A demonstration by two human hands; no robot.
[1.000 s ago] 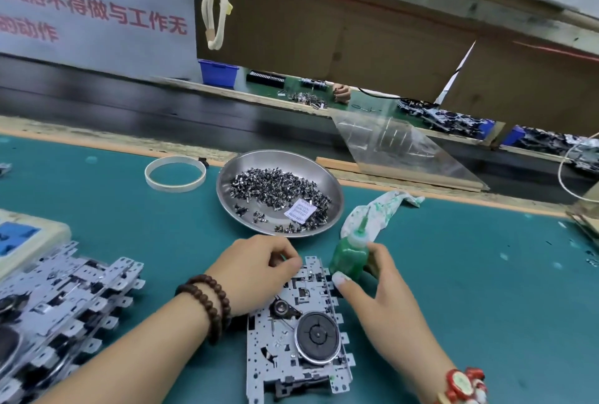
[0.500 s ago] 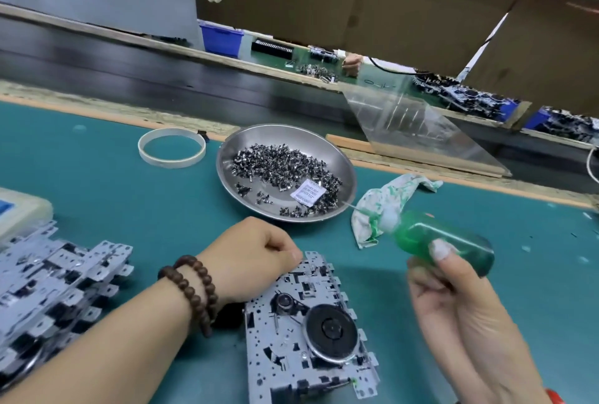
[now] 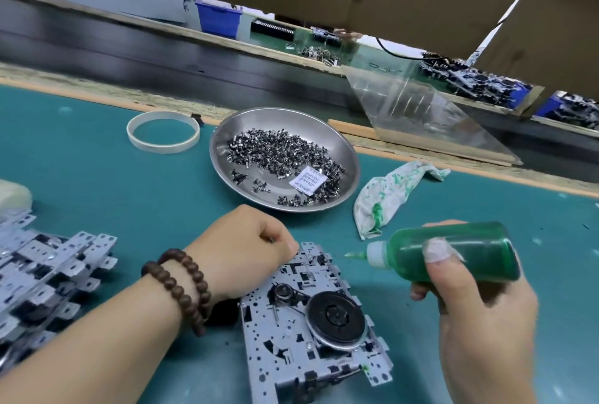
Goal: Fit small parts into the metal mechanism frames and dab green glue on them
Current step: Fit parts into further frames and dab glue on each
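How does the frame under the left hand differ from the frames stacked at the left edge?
The single frame lies flat and alone under the left hand, showing its black flywheel; the stacked frames lie overlapped in a heap, untouched. Both are perforated grey sheet metal on the green mat.

We find printed text in one place only: a small white paper packet (image 3: 307, 182) lying among the small parts in the metal dish (image 3: 227, 131). Its dark lettering runs in several repeated lines, too small and blurred for us to read. We make out no other label, brand, number or sign.
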